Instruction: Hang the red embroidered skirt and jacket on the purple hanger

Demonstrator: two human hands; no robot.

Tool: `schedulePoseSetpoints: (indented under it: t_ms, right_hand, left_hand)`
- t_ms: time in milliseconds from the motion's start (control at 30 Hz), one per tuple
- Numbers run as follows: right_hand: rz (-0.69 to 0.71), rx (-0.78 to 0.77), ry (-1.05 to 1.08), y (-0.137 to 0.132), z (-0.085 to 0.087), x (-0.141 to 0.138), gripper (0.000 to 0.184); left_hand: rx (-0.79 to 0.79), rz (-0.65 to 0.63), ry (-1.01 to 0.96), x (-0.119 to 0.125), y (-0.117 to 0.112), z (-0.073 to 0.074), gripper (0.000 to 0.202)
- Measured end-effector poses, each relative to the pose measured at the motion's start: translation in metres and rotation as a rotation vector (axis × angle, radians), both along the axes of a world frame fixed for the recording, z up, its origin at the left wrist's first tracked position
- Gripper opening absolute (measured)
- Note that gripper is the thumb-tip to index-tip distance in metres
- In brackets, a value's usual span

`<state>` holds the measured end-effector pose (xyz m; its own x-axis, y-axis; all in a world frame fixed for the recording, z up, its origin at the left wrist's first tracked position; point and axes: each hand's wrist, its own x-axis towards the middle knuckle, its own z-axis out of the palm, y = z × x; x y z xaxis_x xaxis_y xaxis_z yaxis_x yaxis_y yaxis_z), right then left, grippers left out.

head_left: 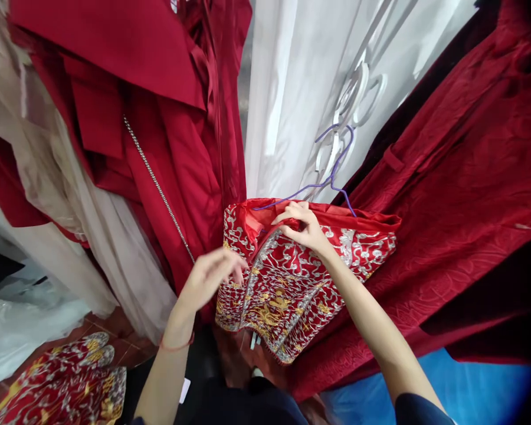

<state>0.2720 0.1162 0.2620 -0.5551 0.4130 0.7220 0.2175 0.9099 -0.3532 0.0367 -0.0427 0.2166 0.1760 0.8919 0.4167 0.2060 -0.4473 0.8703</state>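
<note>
A red garment (287, 283) with silver and gold embroidery hangs in front of me, its bright red lining showing along the top edge. A purple wire hanger (334, 171) enters that top edge, its hook beside white scrolled metalwork. At the top edge my right hand (307, 227) is closed, thumb and fingers pinching the fabric by the front opening. My left hand (212, 274) is at the garment's left side, slightly blurred, its fingers loosely bent and apart with nothing visible in them. Whether its fingertips touch the embroidery I cannot tell.
Red dresses (172, 136) and pale tulle (115, 236) hang at left, with a beaded chain (154, 183) among them. Another embroidered red piece (66, 383) lies lower left. A large red patterned gown (460, 236) hangs at right above blue material (425, 389). White drapery (292, 100) is behind.
</note>
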Motion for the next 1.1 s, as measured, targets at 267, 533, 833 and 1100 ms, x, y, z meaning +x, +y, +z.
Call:
schedulePoseSetpoints:
  t_ms: [267, 533, 833, 1100]
  right_hand:
    - [0.057, 0.043, -0.004, 0.006, 0.001, 0.003, 0.026]
    - [0.063, 0.056, 0.027, 0.000, 0.001, 0.004, 0.021]
    - [-0.027, 0.076, 0.112, 0.005, -0.003, 0.000, 0.018]
    - [-0.052, 0.246, 0.215, 0.007, -0.012, 0.000, 0.007]
  left_hand:
    - [0.099, 0.121, -0.088, 0.036, 0.090, -0.020, 0.029]
    - [0.056, 0.156, -0.141, 0.059, 0.093, 0.012, 0.042]
    - [0.238, 0.262, 0.094, 0.071, 0.093, 0.022, 0.034]
    - [0.269, 0.441, -0.028, 0.071, 0.090, 0.017, 0.026]
